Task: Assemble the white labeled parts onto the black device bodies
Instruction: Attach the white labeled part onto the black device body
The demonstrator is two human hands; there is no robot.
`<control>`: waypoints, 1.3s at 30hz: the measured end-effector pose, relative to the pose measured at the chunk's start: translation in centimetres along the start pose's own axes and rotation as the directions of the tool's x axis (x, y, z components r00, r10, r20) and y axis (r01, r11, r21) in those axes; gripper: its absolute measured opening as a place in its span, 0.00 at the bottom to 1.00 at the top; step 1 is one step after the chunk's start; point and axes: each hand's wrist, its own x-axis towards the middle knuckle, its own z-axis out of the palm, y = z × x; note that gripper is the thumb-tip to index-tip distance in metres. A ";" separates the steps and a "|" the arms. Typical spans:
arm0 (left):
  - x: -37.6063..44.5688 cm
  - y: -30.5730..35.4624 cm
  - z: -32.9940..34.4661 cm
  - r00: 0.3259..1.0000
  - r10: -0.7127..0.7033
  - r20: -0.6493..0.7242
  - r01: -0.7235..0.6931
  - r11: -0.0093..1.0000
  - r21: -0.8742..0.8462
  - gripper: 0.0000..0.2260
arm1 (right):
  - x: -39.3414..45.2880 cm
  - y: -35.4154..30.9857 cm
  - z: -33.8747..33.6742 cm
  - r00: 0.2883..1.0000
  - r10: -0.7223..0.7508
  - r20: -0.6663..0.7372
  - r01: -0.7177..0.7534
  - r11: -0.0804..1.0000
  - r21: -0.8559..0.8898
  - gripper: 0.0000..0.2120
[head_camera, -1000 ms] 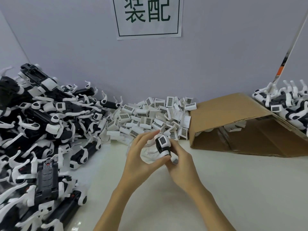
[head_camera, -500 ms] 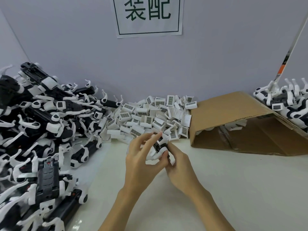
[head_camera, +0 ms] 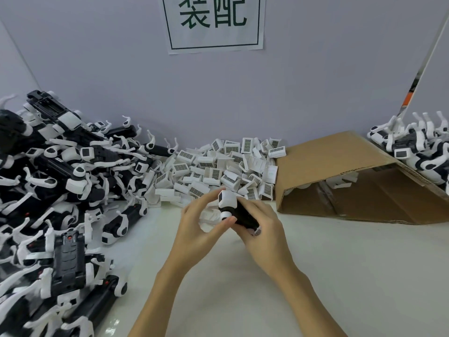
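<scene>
Head view: two bare hands meet over a pale table point(head_camera: 315, 276), working on one unit between three piles of stock.
Left hand point(head_camera: 201, 229): fingers spread toward the white labeled part point(head_camera: 227, 199), thumb pressed against the white collar just below it; it steadies rather than wraps.
Right hand point(head_camera: 263, 229): fingers curled round the black device body point(head_camera: 244, 216), holding it tilted with its capped end up and away from the person.
Unit in hand: the white part sits at the upper end of the body, touching it; whether it has fully clicked home cannot be told.
Second label: a small barcoded piece point(head_camera: 257, 231) shows at the right palm; whether it belongs to the unit or is a spare is unclear.
Loose white parts point(head_camera: 218, 166): heaped against the back wall, just beyond the hands.
Bare bodies point(head_camera: 63, 195): large black-and-white pile on the left.
Far-right pile point(head_camera: 418, 147): similar units, probably finished ones.
Cardboard box point(head_camera: 340, 171): lying on its side, right of the white heap.
Wall sign point(head_camera: 213, 20): printed characters above the bench.
Step in hand: judged to be seating the white part on this body.
Next move: likely a firm press along the body's axis until flush, then setting the unit aside and taking a fresh body from the left pile.
</scene>
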 end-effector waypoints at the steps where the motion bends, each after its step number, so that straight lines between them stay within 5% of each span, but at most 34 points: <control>1: 0.1 -0.1 -0.4 1.000 -0.003 0.017 0.004 0.999 -0.042 0.24 | 0.1 0.0 -0.2 1.000 -0.021 0.004 0.021 0.999 -0.031 0.26; 11: 0.1 -1.1 -1.6 0.990 -0.126 0.066 0.142 0.908 -0.394 0.27 | 0.3 -0.3 -1.4 0.945 0.239 0.226 -0.300 0.905 0.301 0.27; 17: 0.1 -1.2 -1.7 0.976 -0.214 0.049 0.210 0.843 -0.496 0.26 | 0.9 -0.5 -1.9 0.939 0.289 0.186 -0.342 0.832 0.437 0.26; 20: 0.0 -0.9 -1.7 0.930 -0.325 0.174 0.368 0.791 -0.489 0.27 | 1.0 -0.8 -1.9 0.885 0.408 0.225 -0.465 0.736 0.491 0.32; 23: 0.4 -0.7 -1.1 0.891 -0.379 0.249 0.453 0.771 -0.449 0.41 | 1.1 -0.8 -2.4 0.768 0.513 0.383 -0.639 0.641 0.425 0.34; 27: 0.7 -0.8 -0.7 0.850 -0.460 0.258 0.525 0.690 -0.498 0.37 | 1.3 -0.9 -2.9 0.679 0.528 0.510 -0.723 0.598 0.345 0.29; 34: 0.6 -1.0 0.2 0.856 -0.486 0.173 0.498 0.688 -0.528 0.25 | 1.2 -0.8 -2.8 0.758 0.538 0.369 -0.652 0.628 0.424 0.22; 39: 0.6 -0.3 1.4 0.849 -0.504 0.158 0.506 0.692 -0.515 0.39 | 1.0 -0.1 -2.6 0.846 0.473 0.247 -0.526 0.665 0.530 0.13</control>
